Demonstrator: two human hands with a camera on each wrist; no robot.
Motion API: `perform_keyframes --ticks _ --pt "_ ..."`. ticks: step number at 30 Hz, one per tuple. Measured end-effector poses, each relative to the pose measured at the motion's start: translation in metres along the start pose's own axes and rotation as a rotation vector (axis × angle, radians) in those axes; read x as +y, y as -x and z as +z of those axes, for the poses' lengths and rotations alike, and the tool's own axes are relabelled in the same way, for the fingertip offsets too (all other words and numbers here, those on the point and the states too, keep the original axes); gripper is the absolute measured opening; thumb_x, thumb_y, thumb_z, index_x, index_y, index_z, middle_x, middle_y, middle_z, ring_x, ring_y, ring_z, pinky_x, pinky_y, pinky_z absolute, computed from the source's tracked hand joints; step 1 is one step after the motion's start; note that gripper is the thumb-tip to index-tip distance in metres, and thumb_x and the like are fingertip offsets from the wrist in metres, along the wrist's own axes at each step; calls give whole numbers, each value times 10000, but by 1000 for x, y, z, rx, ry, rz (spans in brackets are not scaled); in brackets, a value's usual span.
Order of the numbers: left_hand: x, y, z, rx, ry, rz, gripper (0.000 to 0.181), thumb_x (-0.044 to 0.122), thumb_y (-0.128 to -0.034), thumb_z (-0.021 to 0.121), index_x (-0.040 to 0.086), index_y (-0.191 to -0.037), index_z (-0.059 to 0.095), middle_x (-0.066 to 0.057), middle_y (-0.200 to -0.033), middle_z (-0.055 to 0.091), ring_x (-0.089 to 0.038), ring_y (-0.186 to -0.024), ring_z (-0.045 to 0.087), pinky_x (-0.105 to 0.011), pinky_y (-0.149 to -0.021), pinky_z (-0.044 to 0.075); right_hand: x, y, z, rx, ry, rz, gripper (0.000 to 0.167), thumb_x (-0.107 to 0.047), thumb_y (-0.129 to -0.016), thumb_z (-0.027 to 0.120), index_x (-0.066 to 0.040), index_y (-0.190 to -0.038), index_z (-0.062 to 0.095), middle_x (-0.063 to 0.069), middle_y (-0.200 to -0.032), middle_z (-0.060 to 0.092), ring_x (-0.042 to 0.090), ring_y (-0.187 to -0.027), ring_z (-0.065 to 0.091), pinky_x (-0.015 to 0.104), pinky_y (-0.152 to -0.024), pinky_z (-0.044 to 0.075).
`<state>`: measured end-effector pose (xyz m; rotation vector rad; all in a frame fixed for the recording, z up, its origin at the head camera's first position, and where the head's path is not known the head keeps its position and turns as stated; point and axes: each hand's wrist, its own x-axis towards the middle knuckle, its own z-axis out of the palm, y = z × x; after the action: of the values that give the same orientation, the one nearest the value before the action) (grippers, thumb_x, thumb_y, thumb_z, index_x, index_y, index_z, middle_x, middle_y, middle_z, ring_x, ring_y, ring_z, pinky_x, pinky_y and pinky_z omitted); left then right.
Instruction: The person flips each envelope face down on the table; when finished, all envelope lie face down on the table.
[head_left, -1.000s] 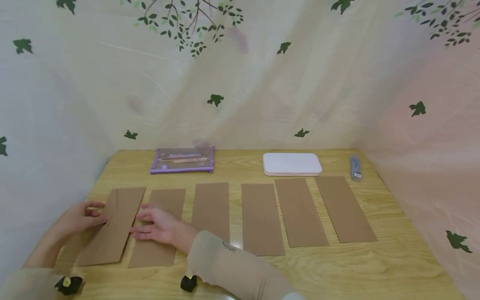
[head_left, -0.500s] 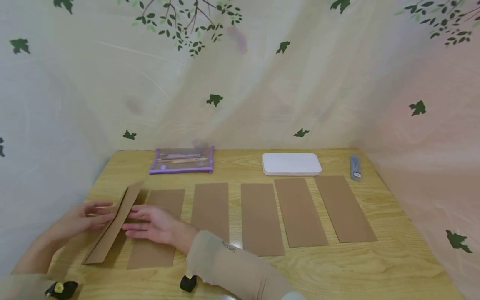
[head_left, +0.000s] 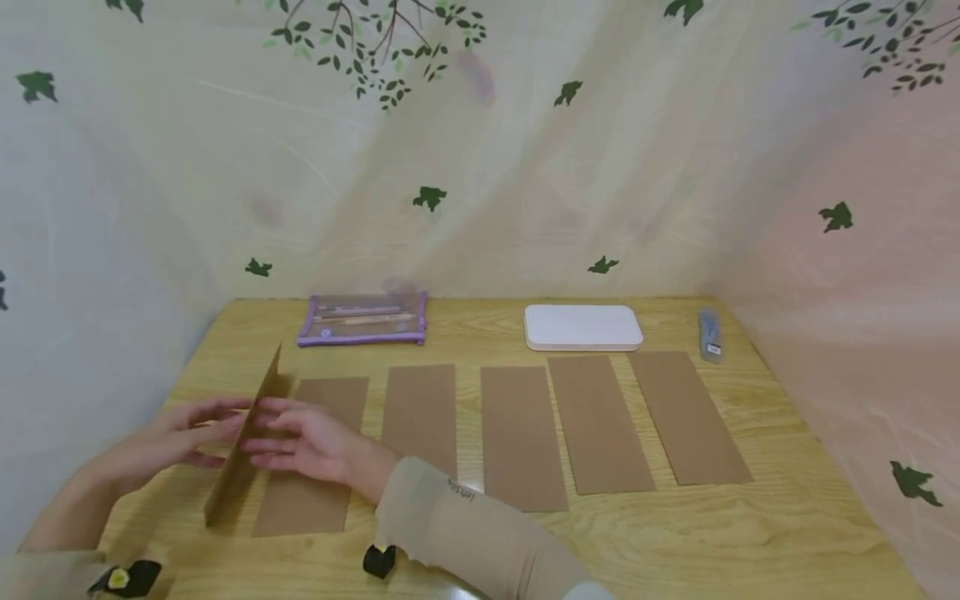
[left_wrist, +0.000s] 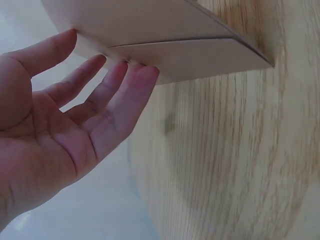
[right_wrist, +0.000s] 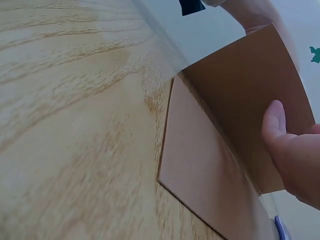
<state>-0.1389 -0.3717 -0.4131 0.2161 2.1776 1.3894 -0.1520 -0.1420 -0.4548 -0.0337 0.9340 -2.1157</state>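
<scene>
A brown cardboard piece (head_left: 227, 490) stands tilted up on its long edge at the table's left, seen nearly edge-on in the head view. My left hand (head_left: 161, 446) touches its left face with extended fingertips; in the left wrist view that cardboard face (left_wrist: 200, 57) shows a lengthwise line and a layered edge. From the other side, my right hand (head_left: 322, 442) has its fingers against or close to the right face; contact is partly hidden. In the right wrist view the right thumb is in front of the raised panel (right_wrist: 235, 85). A flat cardboard strip (head_left: 303, 504) lies under the right hand.
More flat cardboard strips (head_left: 525, 437) lie in a row to the right on the wooden table (head_left: 675, 542). Behind them are a purple-edged clear pencil pouch (head_left: 363, 318), a white case (head_left: 583, 327) and a small grey packet (head_left: 709, 335). A leaf-patterned curtain surrounds the table.
The leftmost cardboard has gone from lying flat to standing on its edge, its left side lifted. The left hand has moved right with it; the right hand has shifted slightly left.
</scene>
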Motion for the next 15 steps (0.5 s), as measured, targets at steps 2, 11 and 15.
perform_keyframes --ticks 2,11,15 --pt "2 0 0 16 -20 -17 598 288 -1116 401 -86 -1549 227 -372 -1552 229 -315 -1233 546 -463 -865 589 -1 1 1 -16 1 -1 457 -25 -1002 463 -79 -1451 524 122 -1401 567 460 -1309 502 591 -1129 375" --pt "6 4 2 41 -16 -64 650 349 -1122 354 -86 -1561 152 -379 -1560 172 -494 -1296 412 -463 -823 586 2 -2 1 -22 19 -4 454 -13 -988 472 -103 -1425 554 71 -1408 570 440 -1309 506 596 -1126 377" --pt "6 6 1 29 0 -44 642 308 -1121 369 -91 -1563 129 -377 -1569 148 -510 -1304 402 -472 -828 588 3 -3 1 -20 19 -4 455 -8 -985 476 -108 -1421 553 68 -1396 578 439 -1305 509 600 -1124 377"
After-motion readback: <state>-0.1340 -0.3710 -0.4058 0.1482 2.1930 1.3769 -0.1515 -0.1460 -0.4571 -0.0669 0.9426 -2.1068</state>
